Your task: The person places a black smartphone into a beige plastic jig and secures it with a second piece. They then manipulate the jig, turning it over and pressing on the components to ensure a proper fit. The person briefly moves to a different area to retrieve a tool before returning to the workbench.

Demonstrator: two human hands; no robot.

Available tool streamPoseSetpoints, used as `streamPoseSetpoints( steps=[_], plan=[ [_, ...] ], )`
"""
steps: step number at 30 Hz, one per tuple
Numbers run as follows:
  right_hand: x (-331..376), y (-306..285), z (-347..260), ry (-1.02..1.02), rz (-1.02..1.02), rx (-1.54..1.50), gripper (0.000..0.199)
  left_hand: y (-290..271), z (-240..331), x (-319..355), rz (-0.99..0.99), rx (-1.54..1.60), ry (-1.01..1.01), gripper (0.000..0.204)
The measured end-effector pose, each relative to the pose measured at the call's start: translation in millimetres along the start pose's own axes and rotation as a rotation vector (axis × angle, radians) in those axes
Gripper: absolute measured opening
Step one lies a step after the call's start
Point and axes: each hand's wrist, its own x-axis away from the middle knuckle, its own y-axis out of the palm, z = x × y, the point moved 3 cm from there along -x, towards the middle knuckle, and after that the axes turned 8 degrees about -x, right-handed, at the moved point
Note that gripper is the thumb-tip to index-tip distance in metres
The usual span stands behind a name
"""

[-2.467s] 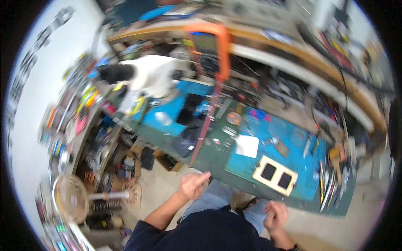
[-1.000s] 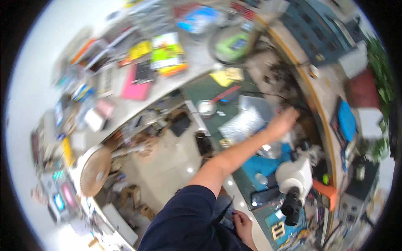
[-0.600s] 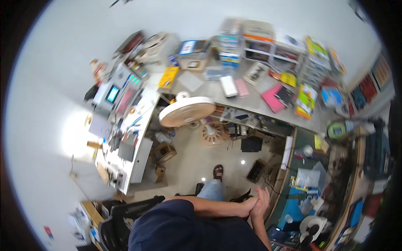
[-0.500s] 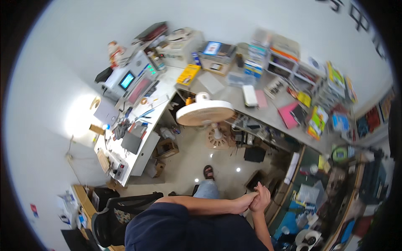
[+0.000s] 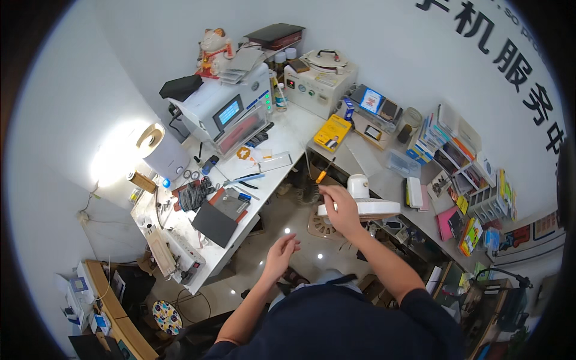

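My right hand (image 5: 342, 211) is out over the left rim of a white fan head (image 5: 379, 209), its back upward and its fingers loosely bent. Whether it touches the fan I cannot tell. Just beyond its fingertips a tool with an orange handle (image 5: 321, 176) shows at the desk edge. My left hand (image 5: 281, 257) hangs in front of my body above the floor, fingers relaxed and apart, holding nothing. The fan's slotted base (image 5: 321, 227) is partly hidden below the right hand.
A white bench (image 5: 279, 171) at the left bears a machine with a lit screen (image 5: 229, 112), tweezers, a dark mat (image 5: 214, 223) and a bright lamp area. On the grey desk are a yellow box (image 5: 332, 132) and plastic drawers (image 5: 457, 157). A round patterned stool (image 5: 167, 317) stands lower left.
My hands, clasped together at the lower right before, have come apart. The right has reached forward to the fan, the left has moved left. My view has turned toward the white bench.
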Motion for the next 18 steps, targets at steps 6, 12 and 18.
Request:
streamPoseSetpoints(
  steps=[6,12,18],
  plan=[
    [-108,164,118,0.742,-0.073,-0.829,0.041,-67,14,-16,0.142,-0.004,0.074,0.042],
    [-244,324,237,0.956,-0.121,-0.921,0.070,-155,-31,-3,0.395,-0.082,-0.169,0.045],
    [-251,405,287,0.893,0.199,-0.939,0.071,-200,-45,-6,0.634,0.028,-0.407,0.046]
  ],
)
